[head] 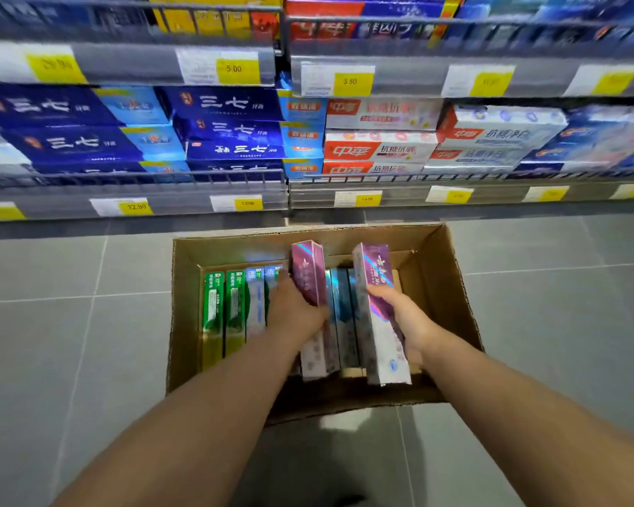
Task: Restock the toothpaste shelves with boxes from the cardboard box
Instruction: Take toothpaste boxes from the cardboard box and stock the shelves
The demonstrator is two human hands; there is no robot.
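An open cardboard box stands on the floor below the shelves. Inside it lie green toothpaste boxes at the left, light blue ones beside them and teal ones in the middle. My left hand grips a purple toothpaste box, tilted up out of the carton. My right hand holds a second purple toothpaste box, also raised on end. Both purple boxes point toward the shelves.
The lower shelf holds dark blue toothpaste boxes at the left and red-and-white ones to the right, behind a wire rail. Yellow price tags line the shelf edges. Grey floor tiles surround the carton.
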